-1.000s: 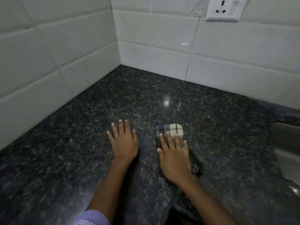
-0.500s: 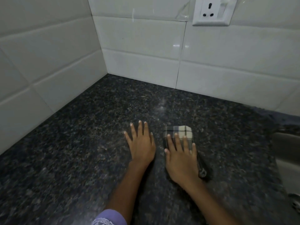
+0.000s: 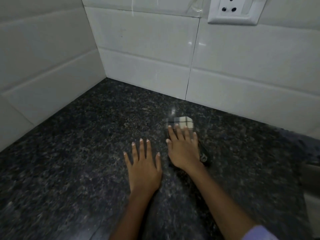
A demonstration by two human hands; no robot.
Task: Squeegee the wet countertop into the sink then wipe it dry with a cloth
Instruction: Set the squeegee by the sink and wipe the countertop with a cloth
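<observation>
A dark speckled granite countertop (image 3: 78,153) fills the lower view. A folded checked cloth (image 3: 186,121), grey and cream, lies on it toward the back wall. My right hand (image 3: 183,149) presses flat on the cloth, fingers spread, with the cloth's far end showing past my fingertips and a dark edge at my wrist. My left hand (image 3: 143,168) rests flat on bare granite just left of it, fingers apart, holding nothing. The sink edge (image 3: 311,187) shows at the far right.
White tiled walls (image 3: 147,54) meet in a corner at the back left. A white wall socket (image 3: 233,11) sits above at the upper right. A purple sleeve (image 3: 258,233) shows at my right forearm.
My right hand has pushed the cloth farther toward the back wall. My left hand stays flat beside it, now trailing behind the right. The view has shifted closer to the corner.
</observation>
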